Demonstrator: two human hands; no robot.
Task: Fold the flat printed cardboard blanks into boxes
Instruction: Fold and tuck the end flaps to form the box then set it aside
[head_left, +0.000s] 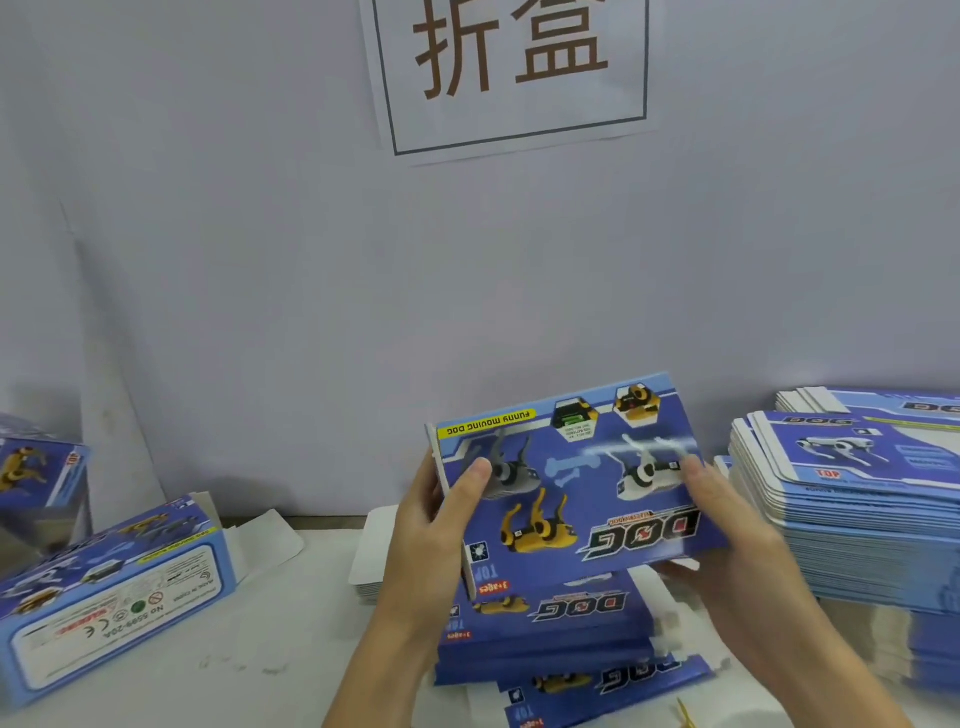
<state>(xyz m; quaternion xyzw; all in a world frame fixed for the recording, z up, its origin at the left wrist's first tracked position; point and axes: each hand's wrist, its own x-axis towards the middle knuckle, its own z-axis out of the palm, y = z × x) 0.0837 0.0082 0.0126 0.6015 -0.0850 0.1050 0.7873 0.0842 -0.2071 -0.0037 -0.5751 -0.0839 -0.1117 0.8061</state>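
Note:
I hold a blue printed cardboard blank (566, 478), with toy dogs and the word DOG on it, lifted above the table with its printed face toward me. My left hand (436, 525) grips its left edge, thumb on the printed face. My right hand (727, 519) grips its right edge, thumb on the front and fingers behind. Under it lies a pile of flat blanks (550, 623). A folded box (109, 592) lies on its side at the left.
A tall stack of flat blanks (862, 514) stands at the right. Another folded box (36, 467) sits at the far left edge. White flaps (371, 551) stick out behind my left hand. A wall with a paper sign (509, 73) closes the back.

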